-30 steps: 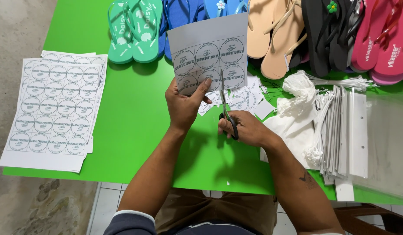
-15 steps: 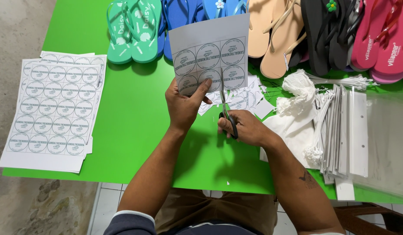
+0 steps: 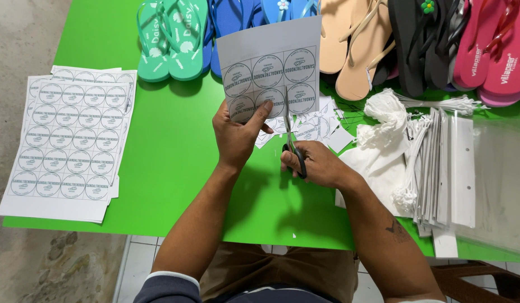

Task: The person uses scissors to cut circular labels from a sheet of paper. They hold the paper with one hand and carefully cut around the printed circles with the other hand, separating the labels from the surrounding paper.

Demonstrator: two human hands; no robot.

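White paper sheet printed with round grey labels point(image 3: 269, 73) is being held upright above the green counter point(image 3: 170, 146), in front of the row of flip-flops. Left hand point(image 3: 236, 137) is pinching its lower edge, thumb on the printed face. Right hand point(image 3: 317, 164) is gripping black-handled scissors point(image 3: 291, 134), fingers clenched through the loops, blades standing into the sheet between two label columns. Small paper offcuts point(image 3: 321, 126) are lying just behind the hands. Stack of uncut label sheets point(image 3: 69, 140) is lying well to the left

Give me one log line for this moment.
left hand: holds label sheet | right hand: scissors cutting sheet | table: green
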